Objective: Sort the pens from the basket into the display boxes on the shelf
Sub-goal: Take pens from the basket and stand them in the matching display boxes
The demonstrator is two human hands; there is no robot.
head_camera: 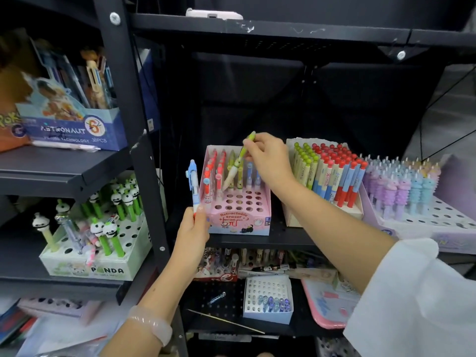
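nearest the camera, the left forearm rises from the bottom edge with a pale translucent bangle (152, 324) on the wrist, and the right arm comes in from the lower right in a white sleeve (412, 292). the left hand (192, 229) is curled round the lower end of a blue pen (193, 185), its grip closed on the barrel so the pen stands upright just beside the left wall of the pink display box (239, 222). the right hand (269, 155) pinches a green pen (238, 161) near its top between thumb and fingertips; the pen tilts, its pale lower end down among the pens standing in the back rows of that box. the box, printed "retractable eraser", sits at the front edge of the middle shelf (291, 240), with red, green and blue pens in its rear holes and bare holes toward the front.

just right of it stands a cream display box (291, 217) packed with green-capped and red-capped pens, and beyond that a lilac perforated tray (438, 222) of purple and blue spiral pens. on the left rack, a white box marked "panda" (103, 269) holds panda-topped green pens, and above it sits a blue "astronaut" box (77, 130). below the middle shelf, a small white box (268, 297) holds a row of blue pieces, near a pink tray (324, 305). the basket cannot be made out.
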